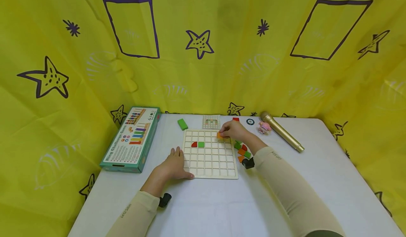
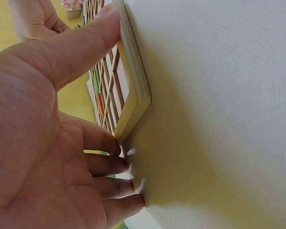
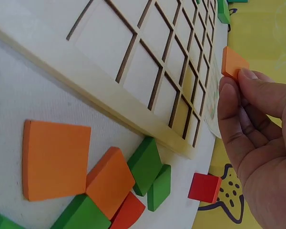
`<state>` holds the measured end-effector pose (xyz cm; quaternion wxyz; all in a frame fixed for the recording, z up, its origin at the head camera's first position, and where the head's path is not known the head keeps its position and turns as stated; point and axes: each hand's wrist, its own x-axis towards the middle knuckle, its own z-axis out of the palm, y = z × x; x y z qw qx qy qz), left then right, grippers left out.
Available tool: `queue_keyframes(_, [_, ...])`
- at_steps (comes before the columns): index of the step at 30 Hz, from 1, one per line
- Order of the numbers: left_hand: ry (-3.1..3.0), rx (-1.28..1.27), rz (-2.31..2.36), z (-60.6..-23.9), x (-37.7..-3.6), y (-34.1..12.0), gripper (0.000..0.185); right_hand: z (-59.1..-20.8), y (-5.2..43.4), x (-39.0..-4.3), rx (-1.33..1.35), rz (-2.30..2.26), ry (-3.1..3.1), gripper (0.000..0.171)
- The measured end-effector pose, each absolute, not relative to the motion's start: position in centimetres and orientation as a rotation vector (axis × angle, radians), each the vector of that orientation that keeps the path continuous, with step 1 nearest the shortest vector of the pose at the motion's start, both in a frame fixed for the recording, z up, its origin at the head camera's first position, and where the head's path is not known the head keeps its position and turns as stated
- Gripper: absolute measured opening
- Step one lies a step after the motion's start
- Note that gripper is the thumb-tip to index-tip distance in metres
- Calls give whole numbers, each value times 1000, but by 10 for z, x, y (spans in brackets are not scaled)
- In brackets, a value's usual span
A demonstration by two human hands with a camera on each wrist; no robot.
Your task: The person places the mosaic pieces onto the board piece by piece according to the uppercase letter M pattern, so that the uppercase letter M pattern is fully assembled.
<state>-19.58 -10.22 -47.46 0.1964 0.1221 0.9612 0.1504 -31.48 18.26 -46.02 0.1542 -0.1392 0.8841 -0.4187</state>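
The right hand [image 1: 233,129] pinched an orange tile [image 3: 233,62] just above the grid board's [image 1: 210,153] far right cells, near the pile of spare tiles [image 1: 242,150], while the left hand [image 1: 172,166] lay flat, fingers straight, against the board's near left edge.

The board [image 1: 210,154] under my left hand [image 1: 173,166] is pale, matt, unfinished wood. My right hand [image 1: 233,130] pinches a smooth, matt-painted orange tile [image 3: 234,62]. The table [image 1: 317,180] is white with a fine matt texture. The microphone [image 1: 281,131] is glossy gold.
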Motion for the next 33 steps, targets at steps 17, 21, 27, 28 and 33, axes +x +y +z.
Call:
queue_keyframes(17, [2693, 348, 397, -474, -197, -102, 119, -462, 164, -313, -407, -1167, 2481, 6])
queue_keyframes(21, [2691, 355, 392, -476, -198, -103, 120, -462, 159, -313, -378, -1164, 2475, 6])
queue_keyframes(27, [2685, 342, 393, -477, -199, -102, 120, -462, 153, -311, -360, -1180, 2455, 8])
queue_keyframes(28, [2685, 340, 394, -477, -199, -102, 120, -463, 152, -311, -364, -1186, 2450, 7])
queue_keyframes(33, [2683, 335, 399, -478, -199, -103, 120, -467, 149, -312, -378, -1207, 2421, 6])
